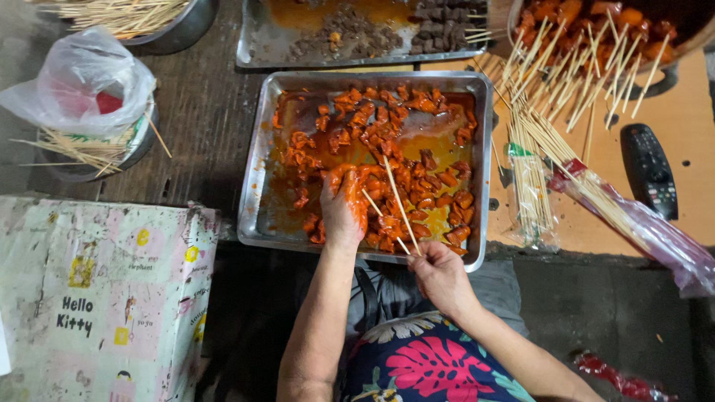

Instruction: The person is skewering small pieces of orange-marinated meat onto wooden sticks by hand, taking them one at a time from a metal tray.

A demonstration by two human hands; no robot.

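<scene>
The left hand (344, 205) is slick with orange-red sauce and curled down over a lump of marinated meat (387, 171), fingers bent around a wet piece so the palm is hidden. The right hand (439, 274), dry and clean, pinches the lower ends of two thin wooden skewers (395, 201) between thumb and fingertips; the pale, straight sticks slant up and away from it toward the sauced left hand, one tip buried among the chunks. How many pieces sit on them cannot be told.

The meat lies in glistening, irregular chunks under and beyond both hands, pooled in oily orange marinade inside a shallow rectangular metal tray (257, 186) with rounded corners and a dull, scratched sheen. The tray rests on a dark, worn wooden surface.

Right of the right hand, a loose fan of bare skewers (555, 112) spreads over an orange board, some in a crinkled clear plastic sleeve (532, 197) — another bundle sits in a pinkish plastic bag (648, 227). A black remote control (649, 170) lies further out. Beyond the tray stands a second metal tray (261, 45) with dark cubes threaded on sticks. Left of the left hand — a knotted white plastic bag (86, 78) in a bowl, and a faded, scuffed cardboard box (104, 298).
</scene>
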